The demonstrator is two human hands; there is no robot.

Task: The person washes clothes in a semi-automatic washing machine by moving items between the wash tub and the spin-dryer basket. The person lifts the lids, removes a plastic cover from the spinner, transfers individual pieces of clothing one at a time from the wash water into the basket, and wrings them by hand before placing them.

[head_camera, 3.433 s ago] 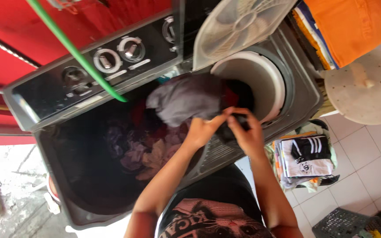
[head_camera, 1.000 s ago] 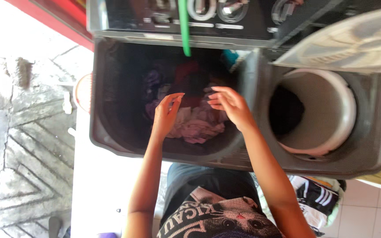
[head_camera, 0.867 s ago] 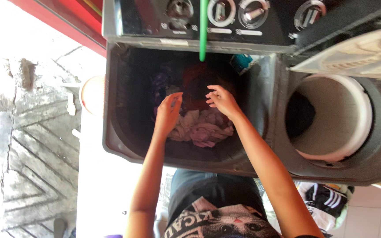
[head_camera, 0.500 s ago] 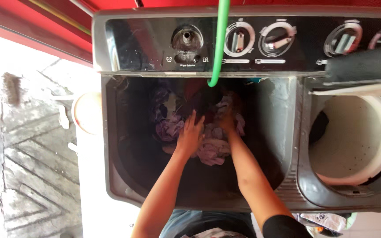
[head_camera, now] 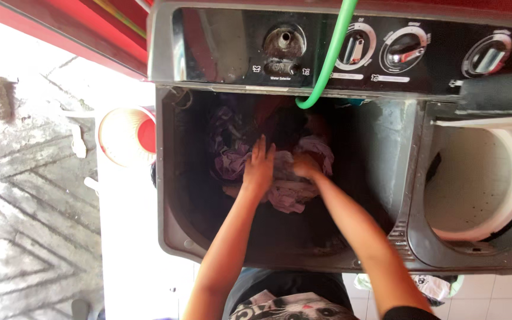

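At far left lies rough grey concrete paving [head_camera: 37,178] with a grooved pattern. Just beside the machine's left wall stands a round red plastic tub with a pale rim [head_camera: 127,135]. The dark grey twin-tub washing machine [head_camera: 176,237] fills the centre and right; its black control panel [head_camera: 220,41] runs along the far edge, carrying round silver dials [head_camera: 406,49]. A bright green hose [head_camera: 332,52] curves down from the far edge, its end hanging over the wash tub.

Inside the deep left-hand wash tub sits a heap of wet lilac, pale pink and dark red garments [head_camera: 288,192]. The left hand [head_camera: 259,169] rests flat on the heap, fingers extended and together, gripping nothing. The right hand [head_camera: 304,166], just beside it, is pressed into the cloth with fingers curled under; whether it grasps a garment cannot be told.

At right, the white perforated spinner drum [head_camera: 481,189] stands uncovered, its contents hidden in shadow.
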